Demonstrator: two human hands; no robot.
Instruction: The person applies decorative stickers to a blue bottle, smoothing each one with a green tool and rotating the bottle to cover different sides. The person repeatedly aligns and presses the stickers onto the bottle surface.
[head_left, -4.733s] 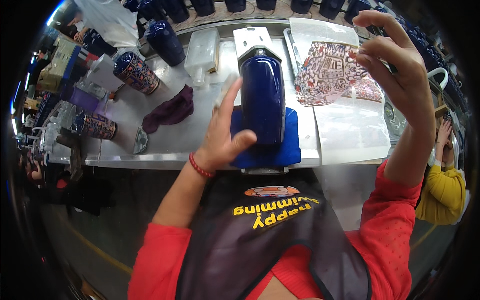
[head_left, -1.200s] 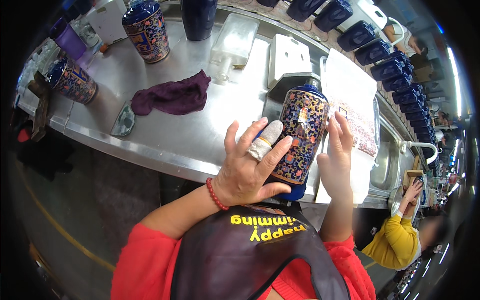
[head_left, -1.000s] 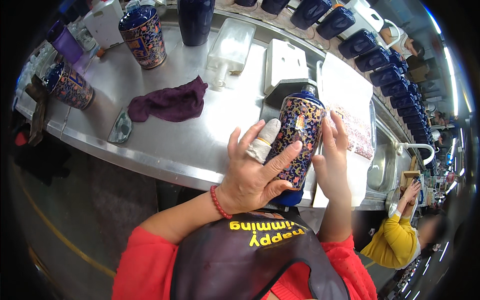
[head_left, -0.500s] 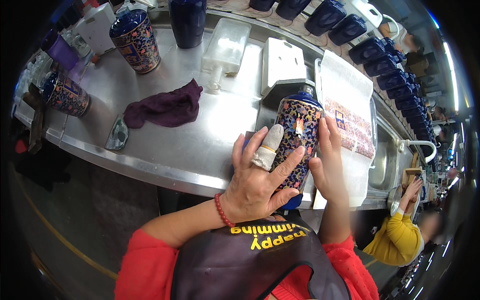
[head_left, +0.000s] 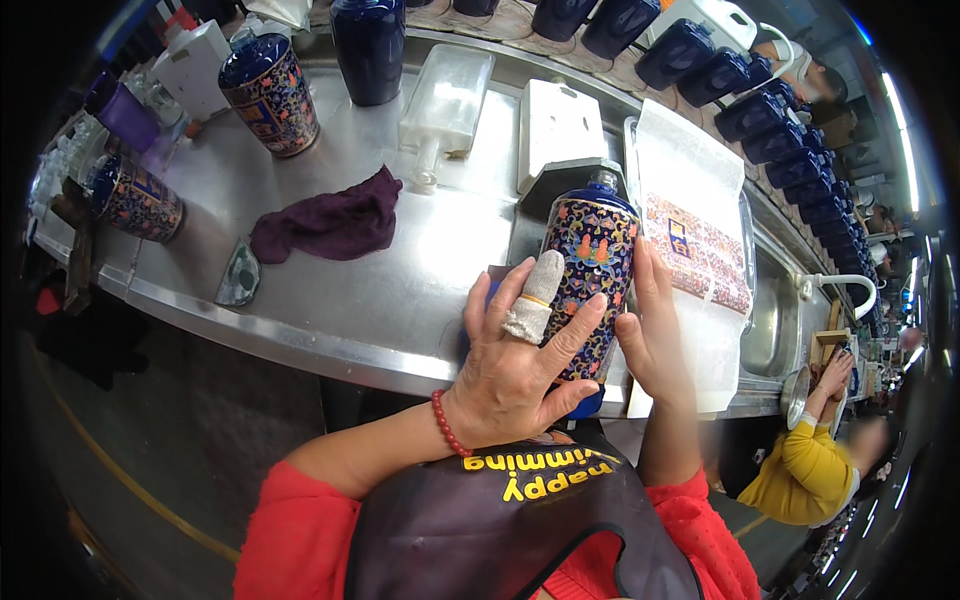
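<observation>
A dark blue bottle (head_left: 600, 225) wrapped in a colourful floral pattern leans, neck away from me, against a dark angular stand (head_left: 540, 192) at the sink-side bench. My left hand (head_left: 505, 370) presses along its left side and front, fingers spread. A grey cloth finger cover (head_left: 540, 295) with a yellow band is on one finger of that hand, touching the pattern. My right hand (head_left: 655, 340) lies along the bottle's right side, fingers nearly straight, so the bottle sits held between both hands. Beside it, a patterned transfer sheet (head_left: 700, 250) rests on white paper (head_left: 685, 150).
On the metal bench (head_left: 350, 310) are a purple cloth (head_left: 330, 217), a clear glass bottle (head_left: 447, 100), a white box (head_left: 560, 130) and patterned bottles (head_left: 270, 95). Plain blue bottles (head_left: 675, 55) line the back ledge. A sink (head_left: 770, 325) and a co-worker in yellow (head_left: 805, 470) are at right.
The bottle has turned about its length between my hands; a different part of the pattern, with a paired orange motif, faces up. My hands have kept almost the same place.
</observation>
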